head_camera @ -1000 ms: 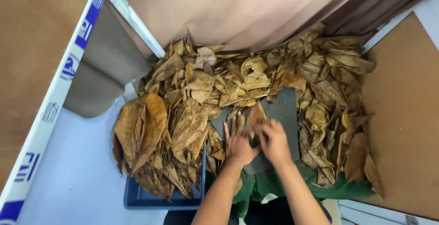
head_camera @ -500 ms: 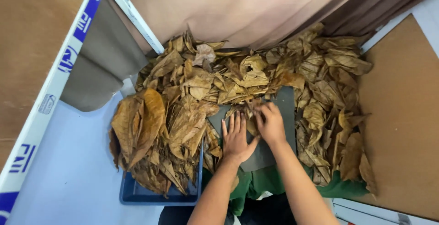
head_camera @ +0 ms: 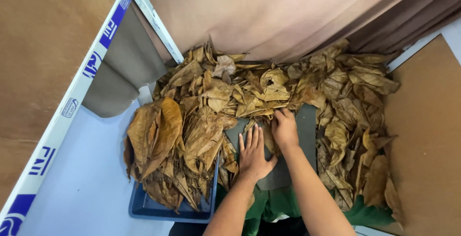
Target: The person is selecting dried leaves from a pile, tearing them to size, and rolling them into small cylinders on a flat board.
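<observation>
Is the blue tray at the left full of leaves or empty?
Full. The blue tray is heaped with dry brown leaves that spill over its rim; only its near edge shows.

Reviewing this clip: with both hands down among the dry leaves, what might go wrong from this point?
The left hand presses flat on a leaf on the grey board; brittle dry leaves may crack. The right hand reaches into the loose leaf pile, which could slide onto the board. The stack overhanging the blue tray might spill onto the table.

Left hand (head_camera: pixel 253 154), right hand (head_camera: pixel 284 129), dry leaves (head_camera: pixel 269 89)
</observation>
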